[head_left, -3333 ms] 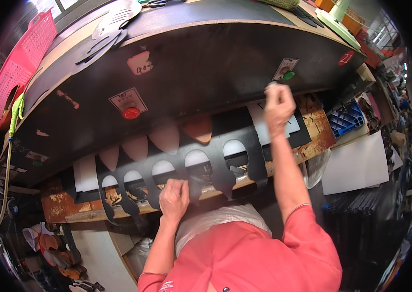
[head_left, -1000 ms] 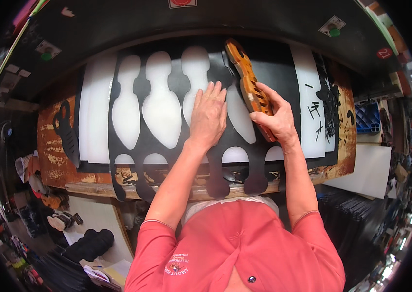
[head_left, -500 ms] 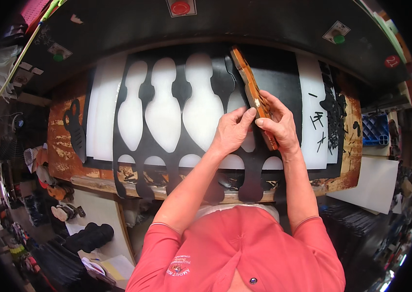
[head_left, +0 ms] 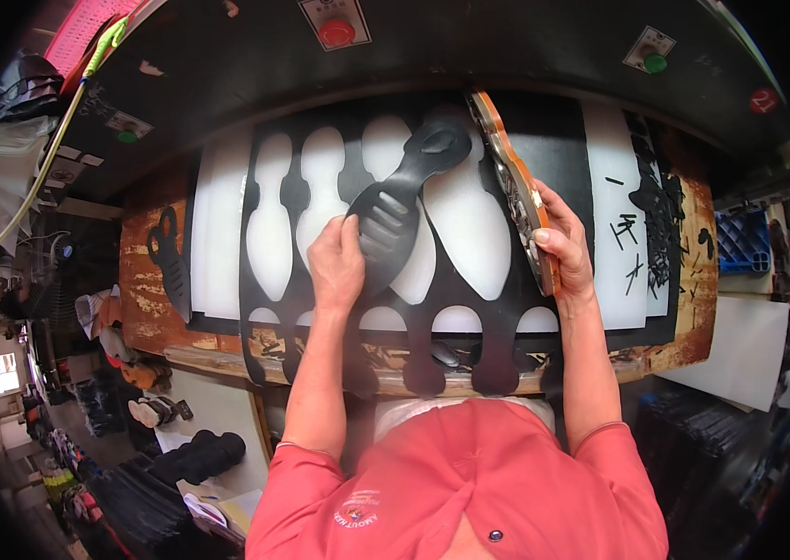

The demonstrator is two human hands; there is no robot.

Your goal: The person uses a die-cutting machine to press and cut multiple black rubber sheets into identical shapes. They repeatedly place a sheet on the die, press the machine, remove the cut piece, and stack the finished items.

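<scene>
My left hand (head_left: 335, 266) pinches the edge of a black flat cut piece (head_left: 414, 177), which has a rounded end, a broad body and several slots. It hangs tilted over a black sheet (head_left: 294, 191) with several sole-like cut-outs, through which a white board shows. In my right hand (head_left: 565, 243) is a long cutting die (head_left: 518, 177) with an orange wooden edge and metal parts, held on its side at the sheet's right. Its lower end is partly hidden by my fingers.
A similar black slotted piece (head_left: 171, 266) lies at the left on the worn wooden table (head_left: 145, 322). Black scraps (head_left: 656, 224) cover the right side. A dark machine front (head_left: 498, 42) with a red button (head_left: 336, 34) and green buttons stands behind. A blue crate (head_left: 743, 241) sits at right.
My left hand has left the die and moved left, now holding the black cut piece. The die stays in my right hand, turned to show its metal side. The view has shifted slightly.
</scene>
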